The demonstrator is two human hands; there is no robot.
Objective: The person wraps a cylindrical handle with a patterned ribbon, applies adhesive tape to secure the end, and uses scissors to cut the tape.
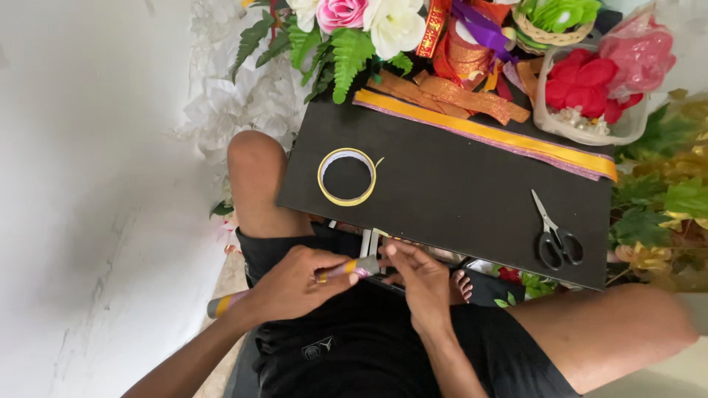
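Two bare hands were seen from above, held close together over the lap of a seated person in black shorts. A thin stick (295, 284) wrapped in yellow and purple ribbon was pinched in the left hand (299, 284), its far end poking out past the wrist. The stick's tip was met by the right hand (420, 276), whose fingertips (389, 250) were pressed together around it. Whether a loose ribbon end was held there could not be told.

Just beyond the hands, a black board (450, 191) was laid across the knees. A roll of yellow tape (346, 177) was lying flat on it near the left knee, and black-handled scissors (554, 234) were lying towards the right edge, well apart from the roll. Long yellow and purple ribbons (487, 134) were stretched across the board's far side. Artificial flowers (369, 22) and a clear tub of red petals (586, 92) were piled behind the board.
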